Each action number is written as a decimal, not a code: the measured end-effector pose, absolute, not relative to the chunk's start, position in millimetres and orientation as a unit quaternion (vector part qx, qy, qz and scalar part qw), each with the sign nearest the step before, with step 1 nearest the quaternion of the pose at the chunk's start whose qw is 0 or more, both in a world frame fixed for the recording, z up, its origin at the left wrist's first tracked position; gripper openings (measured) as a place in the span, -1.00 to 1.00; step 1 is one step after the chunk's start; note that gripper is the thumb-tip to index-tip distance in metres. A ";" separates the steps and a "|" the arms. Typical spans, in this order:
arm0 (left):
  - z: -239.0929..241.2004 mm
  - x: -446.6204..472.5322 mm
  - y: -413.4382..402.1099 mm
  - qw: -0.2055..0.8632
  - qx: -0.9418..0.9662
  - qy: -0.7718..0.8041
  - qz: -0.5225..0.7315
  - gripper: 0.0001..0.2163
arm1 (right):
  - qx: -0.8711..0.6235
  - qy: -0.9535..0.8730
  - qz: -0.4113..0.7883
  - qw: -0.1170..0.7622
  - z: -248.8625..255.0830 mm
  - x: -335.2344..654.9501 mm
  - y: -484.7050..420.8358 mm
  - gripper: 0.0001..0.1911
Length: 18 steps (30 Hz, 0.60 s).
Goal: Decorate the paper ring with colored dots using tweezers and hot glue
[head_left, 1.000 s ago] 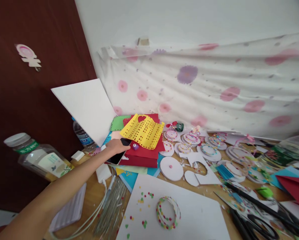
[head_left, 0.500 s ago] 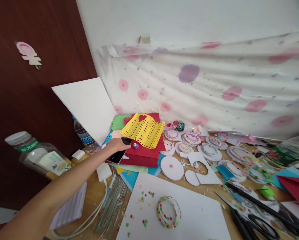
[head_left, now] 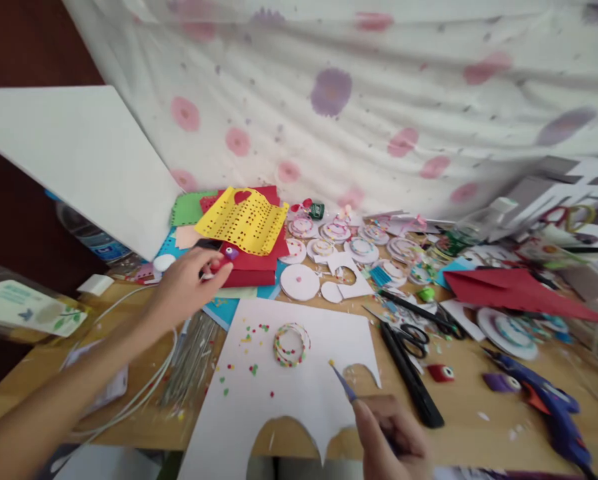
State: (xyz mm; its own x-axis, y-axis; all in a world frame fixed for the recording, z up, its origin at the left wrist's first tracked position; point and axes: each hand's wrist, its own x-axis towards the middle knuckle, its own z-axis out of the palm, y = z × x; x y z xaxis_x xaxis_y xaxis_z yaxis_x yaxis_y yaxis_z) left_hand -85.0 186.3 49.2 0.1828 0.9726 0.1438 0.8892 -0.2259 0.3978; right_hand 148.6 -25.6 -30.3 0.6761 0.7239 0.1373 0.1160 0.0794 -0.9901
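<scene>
My left hand (head_left: pixel 191 280) hovers at the front left of a red paper stack (head_left: pixel 251 275), its thumb and index finger apart and the other fingers curled. Behind its fingers a dark phone (head_left: pixel 206 245) is mostly hidden. A yellow punched sheet (head_left: pixel 243 220) and a small purple piece with an eye (head_left: pixel 230 253) lie on the stack. At the bottom, my right hand (head_left: pixel 391 437) is closed around a slim blue pointed tool (head_left: pixel 343 383) with a yellow bit at its tip. The tool hangs over a cut white sheet (head_left: pixel 279 393), where a beaded ring (head_left: pixel 291 345) rests among tiny coloured pieces.
Several white discs (head_left: pixel 300 282) with beaded rings line the back. Black-handled scissors (head_left: pixel 413 339), a black bar-shaped tool (head_left: pixel 411 380) and a blue glue gun (head_left: pixel 543 400) lie at right. Thin wires (head_left: pixel 191 363) and a white cable (head_left: pixel 149 383) are at left, beside a leaning white board (head_left: pixel 83 147).
The view has swung right and down. My left hand has come off the phone, which it was touching. My right hand with the blue tool has come into view.
</scene>
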 end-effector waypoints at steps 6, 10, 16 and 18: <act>23.6 -22.9 26.0 0.533 0.662 0.421 0.315 -0.75 | -0.601 -0.392 0.222 0.661 -33.2 129.2 -37.7 -0.74; 9.9 7.5 -15.4 0.600 0.560 0.413 0.395 -0.74 | -0.583 -0.412 0.267 0.647 -31.0 108.1 -53.8 -0.73; -1.1 -6.4 -31.2 0.587 0.496 0.473 0.430 -0.71 | -0.540 -0.578 0.280 0.544 -27.8 126.2 -68.2 -0.70; -4.9 -16.6 -31.2 0.567 0.488 0.498 0.438 -0.66 | -0.563 -0.610 0.232 0.508 -29.3 163.0 -75.5 -0.68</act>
